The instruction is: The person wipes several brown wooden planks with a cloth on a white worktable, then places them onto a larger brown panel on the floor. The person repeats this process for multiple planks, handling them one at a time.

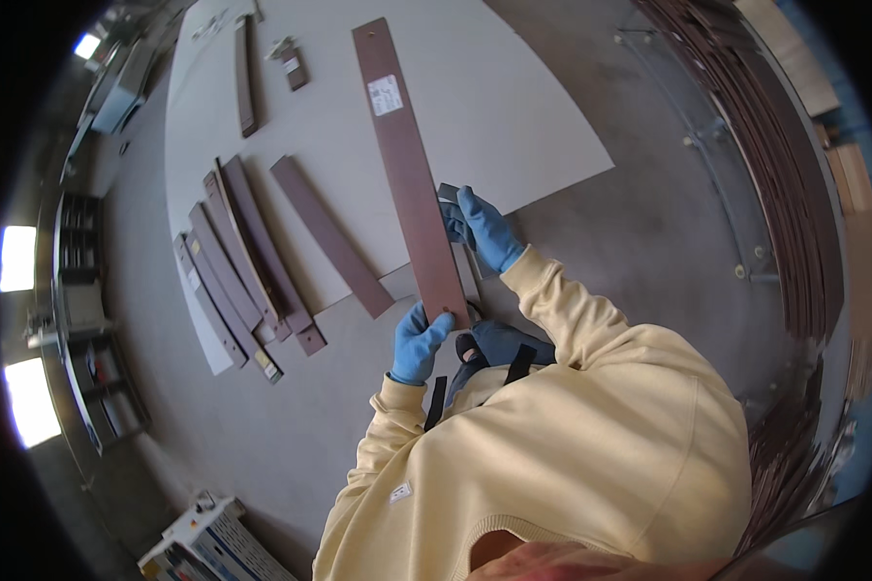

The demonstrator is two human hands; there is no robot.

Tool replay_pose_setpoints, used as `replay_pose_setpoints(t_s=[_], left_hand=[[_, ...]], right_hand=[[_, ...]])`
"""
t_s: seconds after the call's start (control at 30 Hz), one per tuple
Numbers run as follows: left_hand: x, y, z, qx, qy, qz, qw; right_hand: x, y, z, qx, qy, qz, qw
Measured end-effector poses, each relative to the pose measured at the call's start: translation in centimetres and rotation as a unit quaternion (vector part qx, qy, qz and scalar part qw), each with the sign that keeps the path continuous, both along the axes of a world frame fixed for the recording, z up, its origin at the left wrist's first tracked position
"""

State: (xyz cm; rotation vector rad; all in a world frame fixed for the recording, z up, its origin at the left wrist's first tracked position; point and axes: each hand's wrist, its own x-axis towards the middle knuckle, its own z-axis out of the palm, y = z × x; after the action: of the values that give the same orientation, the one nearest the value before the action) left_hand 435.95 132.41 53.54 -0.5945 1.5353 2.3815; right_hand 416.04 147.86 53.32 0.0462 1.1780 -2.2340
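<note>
I see my left hand (419, 344), in a blue glove, closed around the near end of a long brown board (409, 165), which runs away over the pale sheet (513, 107) on the floor (649, 223), its far end near the sheet's far edge. My right hand (484, 228) pinches a small grey piece (448, 193) against the board's right edge. Bare sheet lies open right of the board. Left of it sits a single brown slat (329, 235), then a stack of slats (237, 261) overhanging the sheet's near-left edge.
</note>
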Motion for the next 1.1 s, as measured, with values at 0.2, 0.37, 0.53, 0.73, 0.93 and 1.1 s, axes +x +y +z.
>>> replay_pose_setpoints(t_s=[0.2,0.37,0.53,0.73,0.93,1.1], left_hand=[[-2.9,9.1,1.0,0.023,-0.014,-0.185,0.982],[-8.7,18.2,1.3,-0.002,0.073,-0.278,0.958],[-18.2,32.3,-0.4,-0.337,0.230,-0.253,0.877],[-26.6,50.0,2.1,-0.398,0.224,-0.280,0.844],[-35.6,55.5,0.4,-0.436,0.219,-0.224,0.844],[-45.0,55.0,-1.8,-0.442,0.210,-0.153,0.858]], right_hand=[[0.4,11.9,1.9,0.014,-0.006,-0.092,0.996],[-0.6,22.7,1.3,0.033,-0.024,-0.207,0.977],[-5.1,34.9,-2.2,0.026,-0.004,-0.263,0.964],[-11.6,49.4,-1.4,0.063,-0.012,-0.284,0.957],[-21.1,56.4,-2.2,0.089,0.039,-0.222,0.970],[-30.8,59.2,-6.1,0.073,0.003,-0.220,0.973]])
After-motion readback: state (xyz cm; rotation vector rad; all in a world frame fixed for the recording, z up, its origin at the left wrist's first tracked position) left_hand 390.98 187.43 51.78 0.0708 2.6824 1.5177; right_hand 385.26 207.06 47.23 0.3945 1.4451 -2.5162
